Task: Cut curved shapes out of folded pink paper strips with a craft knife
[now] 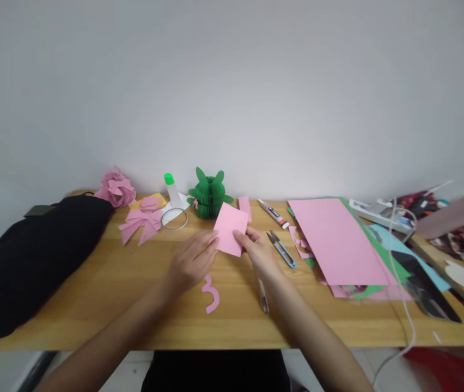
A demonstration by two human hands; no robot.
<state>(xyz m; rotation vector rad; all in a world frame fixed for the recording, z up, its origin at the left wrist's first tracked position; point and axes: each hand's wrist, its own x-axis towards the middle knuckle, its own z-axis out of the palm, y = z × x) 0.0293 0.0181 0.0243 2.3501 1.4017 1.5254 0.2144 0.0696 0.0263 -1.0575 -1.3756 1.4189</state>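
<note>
Both hands hold a small square of pink paper above the wooden table. My left hand pinches its left edge with closed fingers. My right hand grips its lower right corner, fingers pressed on the paper. A curled pink paper scrap lies on the table just below my hands. Small blue-handled snips lie to the right of my right hand. A pen lies partly under my right forearm.
A black bag fills the table's left end. At the back stand pink paper flowers, a pink bow, a green-capped glue bottle, a green paper cactus and a glue tube. Large pink sheets and cables lie right.
</note>
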